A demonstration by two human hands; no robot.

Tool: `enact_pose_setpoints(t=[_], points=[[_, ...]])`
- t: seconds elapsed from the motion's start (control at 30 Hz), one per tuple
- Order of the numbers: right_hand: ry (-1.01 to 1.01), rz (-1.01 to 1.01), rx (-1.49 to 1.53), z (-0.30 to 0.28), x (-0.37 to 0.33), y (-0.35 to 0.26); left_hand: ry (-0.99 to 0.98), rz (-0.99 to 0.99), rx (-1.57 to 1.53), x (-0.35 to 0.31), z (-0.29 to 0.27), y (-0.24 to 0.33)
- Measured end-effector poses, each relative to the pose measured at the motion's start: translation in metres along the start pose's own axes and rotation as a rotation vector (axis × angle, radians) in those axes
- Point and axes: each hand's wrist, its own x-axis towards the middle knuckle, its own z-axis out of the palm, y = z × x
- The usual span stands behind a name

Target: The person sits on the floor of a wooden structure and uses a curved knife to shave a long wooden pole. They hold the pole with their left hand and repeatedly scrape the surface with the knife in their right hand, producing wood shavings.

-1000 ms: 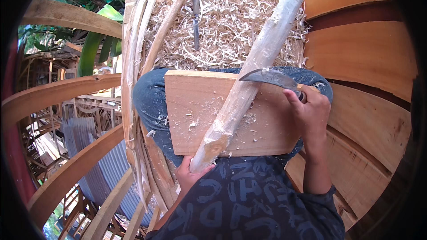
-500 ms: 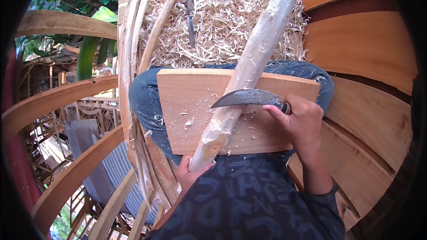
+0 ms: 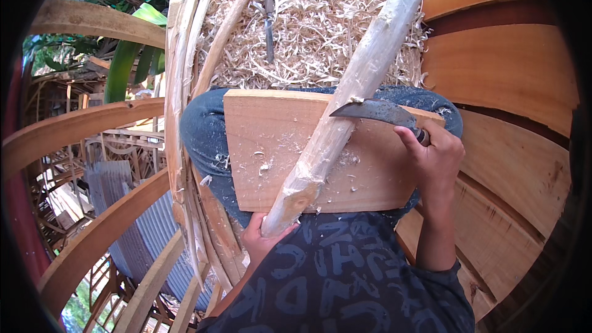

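Note:
A pale peeled wooden pole (image 3: 356, 80) slants from my waist up to the far right, lying across a flat wooden board (image 3: 265, 148) on my lap. My left hand (image 3: 262, 237) is closed round the pole's near end by my shirt. In my right hand (image 3: 439, 155) is the handle of a knife with a curved, dark blade (image 3: 376, 111). The blade crosses the pole near the board's far edge, with a small curl of wood at its tip side. Wood crumbs are scattered over the board.
Beyond my knees lies a thick bed of wood shavings (image 3: 314, 31) with a dark narrow tool (image 3: 269, 21) on it. Long wooden strips (image 3: 182, 86) stand along the left. Curved timber ribs (image 3: 92, 129) rise at left, and wide planks (image 3: 505, 77) form the right side.
The knife and my right hand have moved away from me along the pole and a little to the right. My left hand stays at the pole's near end.

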Motion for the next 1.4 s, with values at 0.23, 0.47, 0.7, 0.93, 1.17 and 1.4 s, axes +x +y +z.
enact_pose_setpoints(t=[0.23, 0.47, 0.7, 0.93, 1.17, 1.4], points=[[-0.005, 0.338, 0.22, -0.03, 0.013, 0.033, 0.001, 0.013, 0.048, 0.0, -0.001, 0.006], [-0.257, -0.054, 0.05, -0.003, -0.007, -0.027, 0.018, -0.072, -0.035, -0.004, -0.001, 0.003], [-0.079, 0.051, 0.019, -0.001, 0.017, -0.003, -0.001, -0.071, -0.018, 0.003, 0.0, 0.012], [-0.008, 0.372, 0.247, -0.028, 0.024, 0.048, -0.011, -0.096, 0.017, 0.0, 0.0, 0.01], [-0.362, -0.086, 0.029, -0.013, -0.003, -0.032, -0.006, -0.133, -0.069, -0.002, -0.001, -0.002], [-0.167, -0.081, -0.091, -0.012, 0.024, -0.008, -0.016, -0.128, -0.028, 0.003, 0.0, 0.014]])
